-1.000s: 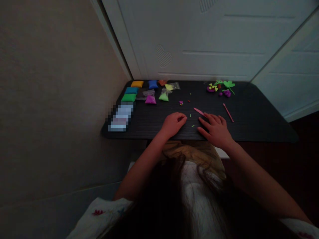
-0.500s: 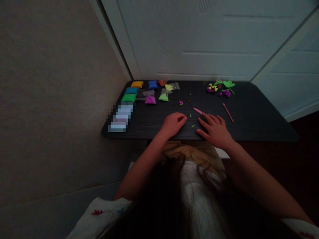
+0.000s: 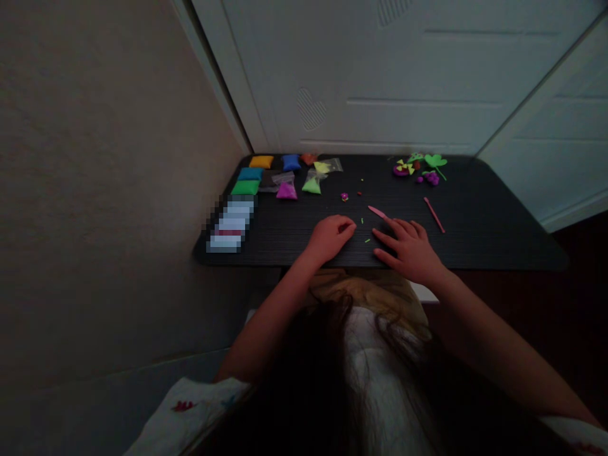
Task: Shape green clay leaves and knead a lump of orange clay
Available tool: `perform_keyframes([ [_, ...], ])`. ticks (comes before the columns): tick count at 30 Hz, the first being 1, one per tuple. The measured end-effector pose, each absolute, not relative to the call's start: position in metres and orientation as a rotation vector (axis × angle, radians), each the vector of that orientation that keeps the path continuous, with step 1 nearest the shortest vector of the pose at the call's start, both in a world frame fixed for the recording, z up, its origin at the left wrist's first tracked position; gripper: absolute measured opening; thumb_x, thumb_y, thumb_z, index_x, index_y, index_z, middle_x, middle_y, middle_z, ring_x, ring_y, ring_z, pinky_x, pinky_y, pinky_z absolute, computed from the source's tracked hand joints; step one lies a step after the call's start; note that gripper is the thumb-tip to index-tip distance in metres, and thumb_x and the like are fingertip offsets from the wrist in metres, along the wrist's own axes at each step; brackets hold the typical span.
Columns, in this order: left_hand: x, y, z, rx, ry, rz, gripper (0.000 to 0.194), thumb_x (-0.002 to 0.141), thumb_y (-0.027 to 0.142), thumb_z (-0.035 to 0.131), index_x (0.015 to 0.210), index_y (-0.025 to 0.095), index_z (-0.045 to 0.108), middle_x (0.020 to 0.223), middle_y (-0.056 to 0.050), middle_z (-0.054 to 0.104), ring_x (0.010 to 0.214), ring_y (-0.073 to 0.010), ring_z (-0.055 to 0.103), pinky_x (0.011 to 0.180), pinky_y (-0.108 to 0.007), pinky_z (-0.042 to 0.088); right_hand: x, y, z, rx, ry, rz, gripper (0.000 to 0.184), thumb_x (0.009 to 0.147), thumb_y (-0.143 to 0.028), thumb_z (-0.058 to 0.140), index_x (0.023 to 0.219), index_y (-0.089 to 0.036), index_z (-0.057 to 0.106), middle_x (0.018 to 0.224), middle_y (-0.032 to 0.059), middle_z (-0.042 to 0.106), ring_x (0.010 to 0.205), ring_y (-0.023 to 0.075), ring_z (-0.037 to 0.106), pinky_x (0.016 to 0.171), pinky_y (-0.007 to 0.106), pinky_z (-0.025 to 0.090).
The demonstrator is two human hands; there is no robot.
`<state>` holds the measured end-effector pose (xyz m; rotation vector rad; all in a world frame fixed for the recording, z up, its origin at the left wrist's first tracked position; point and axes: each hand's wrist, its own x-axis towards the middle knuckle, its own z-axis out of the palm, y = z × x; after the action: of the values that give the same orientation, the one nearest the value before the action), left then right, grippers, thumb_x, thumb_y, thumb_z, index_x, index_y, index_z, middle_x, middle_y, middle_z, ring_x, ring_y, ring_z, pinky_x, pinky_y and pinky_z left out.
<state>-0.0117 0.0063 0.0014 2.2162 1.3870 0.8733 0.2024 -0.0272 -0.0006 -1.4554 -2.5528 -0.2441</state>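
My left hand [image 3: 331, 237] rests on the black table near its front edge, fingers curled and thumb against the forefinger; anything inside them is hidden. My right hand [image 3: 409, 247] lies palm down with fingers spread. Its fingertips cover the rear end of a pink modelling knife [image 3: 379, 213], whose blade points up and left. Between the hands are two thin green clay bits, an upper one [image 3: 361, 221] and a lower one [image 3: 367, 240]. Beyond them sit a small magenta clay piece with other colours [image 3: 344, 197] and a tiny red bit [image 3: 360, 194].
A pink stick tool [image 3: 434, 215] lies right of my right hand. Clay pieces stand at the back right: a green clover shape [image 3: 436, 163], a purple cluster [image 3: 431, 178] and a purple-yellow piece [image 3: 401, 170]. Several coloured clay packets [image 3: 287, 188] and a blurred-out screen [image 3: 232, 223] are left.
The fingers of my right hand have shifted slightly left over the table and spread a little. My left hand and the clay pieces stay in place.
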Motion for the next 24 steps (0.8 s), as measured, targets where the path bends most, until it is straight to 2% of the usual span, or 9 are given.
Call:
perform_keyframes([
  [3,-0.0117,0.0066,0.0012,2.209,1.386,0.868,0.026,0.085,0.031,0.041,0.084,0.018,0.063,0.086,-0.003,0.065,0.079,-0.0144,0.057,0.071,-0.025,0.043,0.2023,-0.0268,-0.0017,-1.496,-2.511,-0.262,0.054,0.087,-0.051,0.031,0.128,-0.019,0.045,0.139,0.0101,0.036,0.124,0.0270,0.032,0.101,0.048,0.019],
  [8,-0.0117,0.0069,0.0004,2.208,1.386,0.885,0.025,0.084,0.032,0.042,0.084,0.018,0.063,0.086,-0.003,0.065,0.080,-0.0145,0.057,0.071,-0.025,0.043,0.2025,-0.0270,-0.0015,-1.460,-2.548,-0.242,0.049,0.086,-0.052,0.033,0.126,-0.028,0.047,0.141,0.0068,0.034,0.124,0.0272,0.032,0.100,0.049,0.018],
  [13,-0.0116,0.0071,0.0003,2.219,1.380,0.898,0.026,0.085,0.032,0.041,0.083,0.018,0.063,0.084,-0.003,0.065,0.078,-0.0142,0.057,0.069,-0.025,0.042,0.2024,-0.0269,-0.0010,-1.508,-2.513,-0.237,0.055,0.086,-0.053,0.032,0.128,-0.020,0.045,0.139,0.0102,0.037,0.124,0.0272,0.032,0.101,0.047,0.019],
  [17,-0.0118,0.0071,0.0001,2.216,1.369,0.901,0.026,0.085,0.032,0.041,0.083,0.018,0.063,0.084,-0.002,0.065,0.078,-0.0139,0.056,0.069,-0.025,0.042,0.2020,-0.0275,0.0002,-1.473,-2.538,-0.229,0.049,0.085,-0.052,0.034,0.125,-0.028,0.047,0.141,0.0065,0.033,0.124,0.0272,0.032,0.101,0.048,0.018],
  [21,-0.0122,0.0069,-0.0002,2.209,1.378,0.905,0.025,0.085,0.032,0.041,0.083,0.018,0.062,0.084,-0.002,0.064,0.077,-0.0139,0.056,0.069,-0.025,0.042,0.2020,-0.0275,0.0003,-1.505,-2.516,-0.235,0.055,0.086,-0.053,0.032,0.128,-0.019,0.045,0.139,0.0103,0.037,0.124,0.0267,0.032,0.102,0.047,0.018],
  [24,-0.0124,0.0070,-0.0004,2.213,1.376,0.903,0.026,0.085,0.032,0.041,0.083,0.018,0.063,0.083,-0.002,0.064,0.076,-0.0137,0.056,0.068,-0.024,0.042,0.2024,-0.0274,0.0001,-1.497,-2.527,-0.237,0.051,0.086,-0.052,0.032,0.127,-0.024,0.045,0.140,0.0083,0.035,0.125,0.0265,0.031,0.101,0.047,0.018],
])
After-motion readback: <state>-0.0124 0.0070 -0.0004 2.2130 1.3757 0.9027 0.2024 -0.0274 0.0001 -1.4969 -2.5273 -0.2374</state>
